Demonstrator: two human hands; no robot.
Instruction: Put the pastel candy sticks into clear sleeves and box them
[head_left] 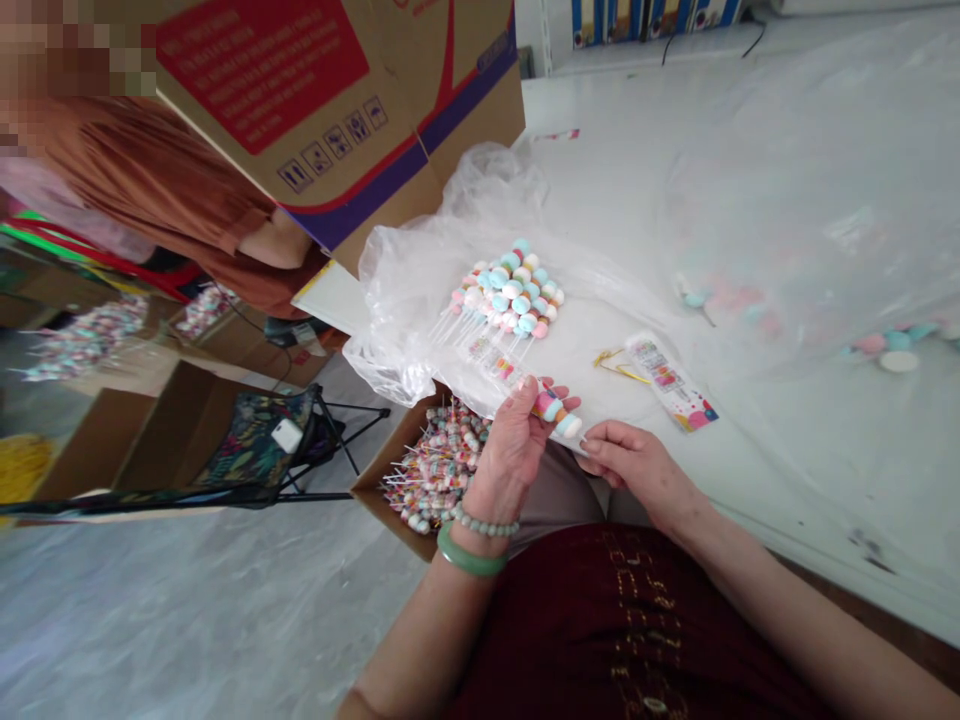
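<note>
My left hand (517, 440) is closed around a marshmallow skewer in a clear printed sleeve (551, 408), pastel pieces showing at its lower end. My right hand (626, 460) pinches the sleeve's open end by the last white piece. Just beyond them a pile of unwrapped marshmallow skewers (506, 295) lies on a crumpled clear plastic sheet (409, 290). An empty printed sleeve (671, 382) and gold twist ties (616, 364) lie to the right on the white table (787, 420).
A cardboard box of wrapped skewers (435, 468) sits on the floor by my left knee. A large tilted carton (337, 100) stands at the table's far left, with a person in brown (172, 190) behind it. Loose marshmallows (896, 350) lie far right under plastic.
</note>
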